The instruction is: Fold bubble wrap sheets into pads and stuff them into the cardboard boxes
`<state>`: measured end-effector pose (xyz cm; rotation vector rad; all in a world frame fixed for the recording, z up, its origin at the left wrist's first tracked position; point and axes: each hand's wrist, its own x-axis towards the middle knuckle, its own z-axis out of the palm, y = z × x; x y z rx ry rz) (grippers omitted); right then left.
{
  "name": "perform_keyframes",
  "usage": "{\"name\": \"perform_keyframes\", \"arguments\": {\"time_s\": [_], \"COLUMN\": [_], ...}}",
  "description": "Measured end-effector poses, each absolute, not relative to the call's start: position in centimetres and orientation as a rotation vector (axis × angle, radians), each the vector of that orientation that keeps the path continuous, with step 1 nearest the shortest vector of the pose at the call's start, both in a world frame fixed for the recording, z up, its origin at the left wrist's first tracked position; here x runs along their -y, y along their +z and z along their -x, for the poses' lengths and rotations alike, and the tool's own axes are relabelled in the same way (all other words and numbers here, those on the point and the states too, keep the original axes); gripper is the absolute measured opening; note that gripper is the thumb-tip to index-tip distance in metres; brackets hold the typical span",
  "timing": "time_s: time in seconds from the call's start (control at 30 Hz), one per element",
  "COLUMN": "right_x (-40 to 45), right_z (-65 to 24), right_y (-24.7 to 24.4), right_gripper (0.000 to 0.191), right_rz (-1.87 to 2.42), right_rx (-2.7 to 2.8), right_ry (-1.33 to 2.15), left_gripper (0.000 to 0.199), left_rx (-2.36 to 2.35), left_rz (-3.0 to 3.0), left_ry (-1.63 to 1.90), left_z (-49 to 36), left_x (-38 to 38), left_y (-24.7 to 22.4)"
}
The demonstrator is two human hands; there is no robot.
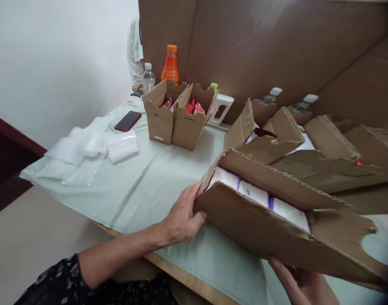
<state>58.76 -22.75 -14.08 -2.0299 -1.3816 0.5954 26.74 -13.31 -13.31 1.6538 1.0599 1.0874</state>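
Observation:
A long open-topped cardboard box (244, 220) is tilted in front of me, held between both hands. Inside it lies a row of white packs (254, 192) with purple edges. My left hand (184, 214) is closed on the box's left end, with the thumb on the near side. Under the near lower edge, my right hand (303, 281) supports the box; its thumb presses the cardboard and the other fingers are mostly hidden beneath. Close behind stand more cut cardboard boxes (263, 148) with several items in them.
Two cardboard boxes (189, 129) with red packets stand at the table's back. Bubble wrap (76, 154) and a phone (128, 121) lie left. Bottles, including an orange one (170, 65), stand behind. A person's white sleeve (135, 51) shows beside the large cardboard panel (260, 51).

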Motion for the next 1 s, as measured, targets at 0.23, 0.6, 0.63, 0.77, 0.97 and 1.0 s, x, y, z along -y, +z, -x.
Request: {"name": "perform_keyframes", "arguments": {"time_s": [0.23, 0.6, 0.63, 0.77, 0.97, 1.0], "right_x": [13.8, 12.4, 12.1, 11.3, 11.3, 11.2], "right_z": [-54.2, -53.4, -53.5, -53.8, -53.4, -53.3], "right_y": [-13.5, -17.7, -17.9, -17.9, -17.6, -17.6], "right_gripper": [0.056, 0.055, 0.052, 0.049, 0.047, 0.047], "right_rz": [1.953, 1.892, 1.885, 1.842, 1.787, 1.775], "right_rx": [1.320, 1.171, 1.162, 1.155, 1.207, 1.211], "right_ry": [0.473, 0.584, 0.583, 0.575, 0.523, 0.513], "left_gripper": [0.066, 0.069, 0.072, 0.068, 0.035, 0.034], "left_rx": [-1.278, -2.416, -2.451, -2.456, -2.089, -1.982], "left_rz": [-1.856, -1.396, -1.323, -1.486, -2.212, -2.324], "left_ry": [1.135, 1.459, 1.411, 1.398, 1.393, 1.332], "left_z": [-26.1, -5.5, -4.3, -3.8, -11.9, -13.8], "left_x": [8.3, 7.4, 6.8, 4.5, 9.2, 10.9], "left_y": [-13.3, -13.5, -13.9, -14.4, -13.4, -13.6]}}
